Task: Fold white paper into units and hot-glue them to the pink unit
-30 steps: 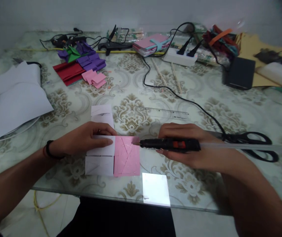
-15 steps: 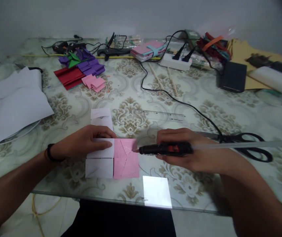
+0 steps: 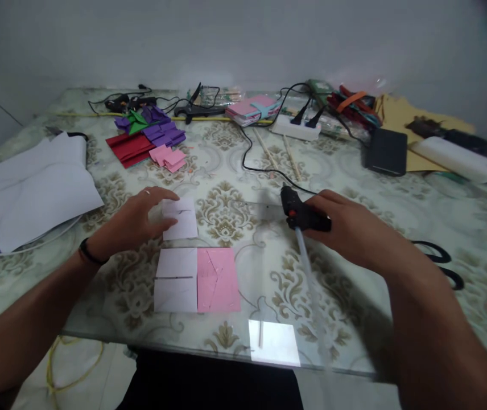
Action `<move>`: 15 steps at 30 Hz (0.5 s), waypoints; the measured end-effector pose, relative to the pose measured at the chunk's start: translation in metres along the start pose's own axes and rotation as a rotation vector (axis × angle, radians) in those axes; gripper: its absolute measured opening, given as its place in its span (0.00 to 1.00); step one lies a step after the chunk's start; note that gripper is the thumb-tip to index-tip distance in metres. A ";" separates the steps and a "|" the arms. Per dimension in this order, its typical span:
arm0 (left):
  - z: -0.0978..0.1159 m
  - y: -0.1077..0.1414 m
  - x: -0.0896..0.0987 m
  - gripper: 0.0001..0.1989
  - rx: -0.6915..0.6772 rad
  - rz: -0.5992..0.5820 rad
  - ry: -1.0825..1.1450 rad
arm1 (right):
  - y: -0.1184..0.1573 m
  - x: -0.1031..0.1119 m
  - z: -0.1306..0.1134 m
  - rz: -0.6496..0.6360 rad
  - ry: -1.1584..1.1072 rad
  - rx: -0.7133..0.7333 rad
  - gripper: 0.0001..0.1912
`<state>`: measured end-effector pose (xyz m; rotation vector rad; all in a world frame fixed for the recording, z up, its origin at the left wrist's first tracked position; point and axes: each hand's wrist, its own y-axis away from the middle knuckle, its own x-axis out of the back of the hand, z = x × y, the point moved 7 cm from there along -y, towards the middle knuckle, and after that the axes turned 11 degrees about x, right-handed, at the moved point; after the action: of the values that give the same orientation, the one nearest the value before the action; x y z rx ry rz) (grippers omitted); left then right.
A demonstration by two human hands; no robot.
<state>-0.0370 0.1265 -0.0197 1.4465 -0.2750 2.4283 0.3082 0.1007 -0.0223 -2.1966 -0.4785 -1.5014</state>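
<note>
My right hand (image 3: pixel 339 219) grips a black hot glue gun (image 3: pixel 297 209), its nozzle pointing away from me and a long clear glue stick trailing from its back. My left hand (image 3: pixel 141 219) is open, thumb and forefinger apart at the left side of a small folded white paper (image 3: pixel 184 223); whether the fingertips press on it I cannot tell. Nearer to me lies a folded white paper piece (image 3: pixel 175 295), edge to edge with a pink paper square (image 3: pixel 220 279) that carries crease lines and thin glossy traces. Neither hand touches these two.
Folded purple paper (image 3: pixel 164 134), red paper (image 3: pixel 128 149) and pink strips (image 3: pixel 169 158) lie at the back left. White sheets (image 3: pixel 42 193) cover the left. A power strip (image 3: pixel 297 128), wooden sticks (image 3: pixel 292 158) and a black box (image 3: pixel 386 151) stand behind; scissors (image 3: pixel 433 250) lie right.
My left hand has left the white and pink papers and moved up to the small white paper. My right hand has lifted the glue gun away from the pink square, turning its nozzle forward.
</note>
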 end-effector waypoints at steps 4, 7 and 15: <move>-0.013 -0.006 -0.012 0.34 -0.026 -0.033 -0.080 | 0.005 0.001 0.027 0.051 0.062 -0.034 0.08; -0.017 -0.008 -0.014 0.29 0.016 -0.044 -0.064 | 0.011 0.001 0.043 0.069 0.052 -0.070 0.13; -0.015 -0.009 -0.008 0.17 0.046 -0.032 0.254 | 0.014 0.008 0.038 0.095 0.013 -0.083 0.19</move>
<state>-0.0429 0.1387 -0.0336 1.1334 -0.1382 2.5721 0.3482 0.1098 -0.0292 -2.2384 -0.3086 -1.5091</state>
